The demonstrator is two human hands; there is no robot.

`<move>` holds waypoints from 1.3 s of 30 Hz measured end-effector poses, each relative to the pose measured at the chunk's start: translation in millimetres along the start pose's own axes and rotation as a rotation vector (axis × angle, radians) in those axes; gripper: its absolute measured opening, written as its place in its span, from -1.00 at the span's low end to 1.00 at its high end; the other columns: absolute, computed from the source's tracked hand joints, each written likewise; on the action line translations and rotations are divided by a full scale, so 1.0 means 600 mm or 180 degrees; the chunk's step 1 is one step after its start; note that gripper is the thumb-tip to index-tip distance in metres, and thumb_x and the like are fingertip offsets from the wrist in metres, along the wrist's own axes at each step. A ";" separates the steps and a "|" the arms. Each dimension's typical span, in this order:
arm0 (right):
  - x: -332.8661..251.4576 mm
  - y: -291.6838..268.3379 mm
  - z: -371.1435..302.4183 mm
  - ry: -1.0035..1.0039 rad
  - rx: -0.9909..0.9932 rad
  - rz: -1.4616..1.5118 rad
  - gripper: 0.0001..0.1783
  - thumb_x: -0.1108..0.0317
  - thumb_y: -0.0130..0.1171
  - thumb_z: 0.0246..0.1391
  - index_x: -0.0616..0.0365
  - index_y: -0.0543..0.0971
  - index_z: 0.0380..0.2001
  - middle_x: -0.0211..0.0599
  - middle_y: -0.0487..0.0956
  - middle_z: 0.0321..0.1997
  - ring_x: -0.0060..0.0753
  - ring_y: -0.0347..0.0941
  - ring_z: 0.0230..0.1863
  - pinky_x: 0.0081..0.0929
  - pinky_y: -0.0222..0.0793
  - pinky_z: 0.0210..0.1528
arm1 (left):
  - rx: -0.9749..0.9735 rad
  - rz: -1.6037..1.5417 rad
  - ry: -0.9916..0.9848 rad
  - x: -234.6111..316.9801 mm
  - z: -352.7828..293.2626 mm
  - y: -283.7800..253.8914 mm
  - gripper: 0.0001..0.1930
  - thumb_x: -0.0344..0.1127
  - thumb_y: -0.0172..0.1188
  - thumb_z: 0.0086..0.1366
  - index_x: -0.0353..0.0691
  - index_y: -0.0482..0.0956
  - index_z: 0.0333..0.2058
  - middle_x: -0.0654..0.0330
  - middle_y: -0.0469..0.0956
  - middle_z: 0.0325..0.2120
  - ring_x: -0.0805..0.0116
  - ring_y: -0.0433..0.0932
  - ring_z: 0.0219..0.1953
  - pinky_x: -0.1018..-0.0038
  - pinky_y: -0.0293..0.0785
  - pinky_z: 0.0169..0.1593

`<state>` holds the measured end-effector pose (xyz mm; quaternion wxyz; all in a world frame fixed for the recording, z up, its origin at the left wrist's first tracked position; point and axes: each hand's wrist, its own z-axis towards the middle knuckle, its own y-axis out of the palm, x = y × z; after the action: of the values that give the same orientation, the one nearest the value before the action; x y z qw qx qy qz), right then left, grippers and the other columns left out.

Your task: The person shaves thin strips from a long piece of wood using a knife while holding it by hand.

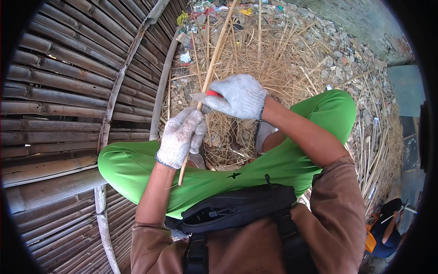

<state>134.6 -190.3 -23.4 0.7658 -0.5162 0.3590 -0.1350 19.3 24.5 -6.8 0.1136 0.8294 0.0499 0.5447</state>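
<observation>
A long, pale bamboo strip [215, 59] slants across the middle, its near end by my lap and its far end running out past the top edge. My left hand [179, 139], in a soiled white knit glove, is closed round the strip's lower part. My right hand [240, 97], gloved the same way, grips a knife by its red handle [213, 93]. The knife's short blade [197, 96] lies across the strip just beyond my left fingers. My right fingertips are close to the strip; whether they press on it I cannot tell.
Bamboo slat wall [68, 86] rises close on my left. Straw-like shavings [273, 59] cover the ground ahead, with rubble and litter [185, 57] around them. Long thin strips [372, 146] lie at the right. A black bag [239, 208] rests on my lap, over green trousers [319, 121].
</observation>
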 end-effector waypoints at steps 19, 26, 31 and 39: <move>0.182 -0.113 0.050 0.1132 0.0294 -0.0802 -0.23 -0.47 -0.13 0.42 -0.02 0.74 -0.17 0.03 0.76 -0.18 0.18 0.71 -0.09 0.10 0.60 0.00 | -0.0190 0.0137 0.0026 0.016 -0.007 0.006 -0.63 -0.21 0.12 0.64 -0.40 0.56 0.19 0.34 0.49 -0.52 0.63 0.30 -0.74 0.62 0.19 -0.71; 0.126 -0.084 0.047 0.1161 0.0112 -0.0270 -0.24 -0.43 -0.17 0.44 -0.01 0.74 -0.14 0.06 0.76 -0.12 0.21 0.70 -0.05 0.13 0.59 0.04 | -0.0096 -0.0043 0.0062 0.014 -0.007 0.011 -0.64 -0.28 0.08 0.60 -0.48 0.54 0.15 0.35 0.44 -0.59 0.63 0.25 -0.77 0.61 0.14 -0.72; 0.024 -0.034 0.025 0.0703 -0.0229 -0.0139 -0.20 -0.45 -0.14 0.42 0.05 0.73 -0.32 0.09 0.74 -0.32 0.26 0.71 -0.25 0.13 0.63 -0.13 | 0.0063 0.0280 0.0146 0.003 0.005 0.009 -0.62 -0.27 0.12 0.59 -0.43 0.55 0.20 0.32 0.51 -0.50 0.64 0.32 -0.73 0.62 0.25 -0.69; 0.051 -0.051 0.026 0.0658 -0.0226 -0.0330 -0.27 -0.40 -0.10 0.44 0.02 0.72 -0.32 0.07 0.73 -0.36 0.19 0.72 -0.27 0.12 0.64 -0.16 | 0.0099 0.0683 0.0173 0.008 -0.002 0.010 -0.62 -0.26 0.12 0.61 -0.40 0.55 0.22 0.35 0.50 -0.49 0.67 0.33 -0.70 0.63 0.27 -0.66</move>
<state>172.2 -210.2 -5.5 0.6980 -0.5442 0.4133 -0.2142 19.9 19.8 -0.7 0.0404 0.8166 -0.0278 0.5752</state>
